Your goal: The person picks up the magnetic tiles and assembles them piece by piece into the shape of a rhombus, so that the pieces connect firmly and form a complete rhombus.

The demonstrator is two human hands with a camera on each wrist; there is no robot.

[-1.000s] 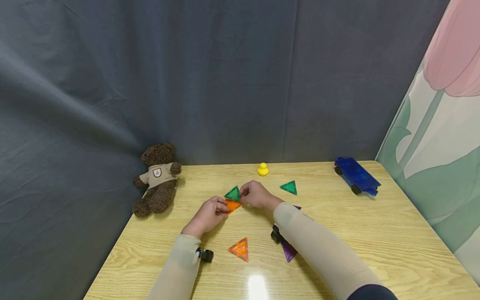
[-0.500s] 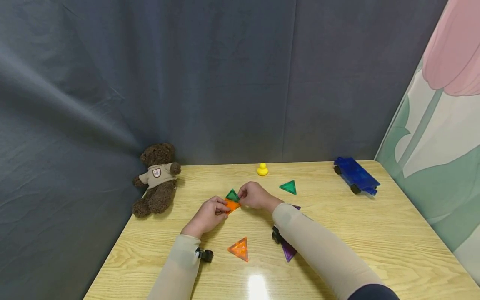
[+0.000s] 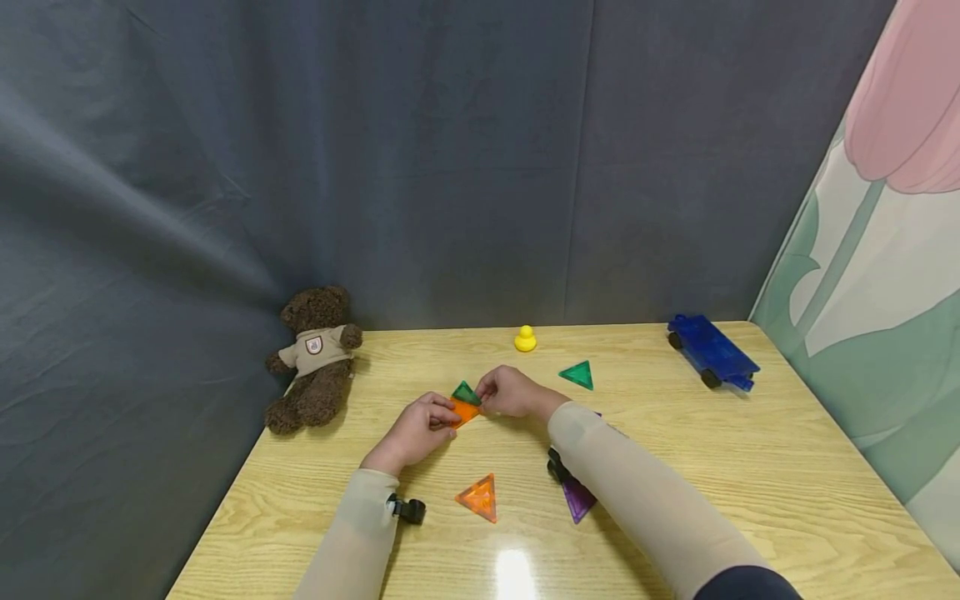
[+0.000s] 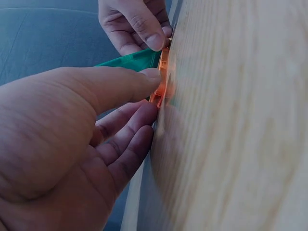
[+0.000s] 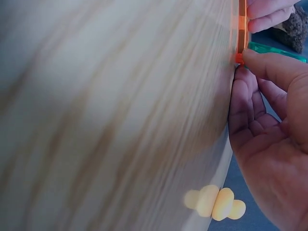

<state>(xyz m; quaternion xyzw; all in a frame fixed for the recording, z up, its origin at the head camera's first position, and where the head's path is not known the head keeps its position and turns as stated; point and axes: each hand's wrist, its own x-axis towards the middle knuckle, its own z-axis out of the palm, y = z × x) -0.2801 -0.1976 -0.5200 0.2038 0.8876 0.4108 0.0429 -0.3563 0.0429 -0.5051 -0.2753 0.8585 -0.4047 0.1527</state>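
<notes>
With fingertips and thumb, my left hand [image 3: 420, 427] grips an orange triangular magnetic tile [image 3: 467, 411] lying on the table. A green triangular tile [image 3: 466, 393] meets the orange tile's far edge; in the left wrist view this green tile [image 4: 132, 61] rises at a tilt from the orange one [image 4: 161, 86]. My right hand [image 3: 510, 390] pinches the green tile near its right corner, where the two tiles join. In the right wrist view the right thumb covers that corner. Part of the orange tile is hidden under the left fingers.
A loose orange triangle [image 3: 480, 498] lies nearer, and a purple tile [image 3: 577, 502] is partly under my right forearm. Farther back are another green triangle [image 3: 579, 375], a yellow duck-like toy [image 3: 526, 339], a blue wheeled base [image 3: 712, 350] and a teddy bear [image 3: 318, 358].
The green tile's tip has dropped lower, and the right hand has shifted slightly left and toward me with it. The left hand stays in place on the orange tile.
</notes>
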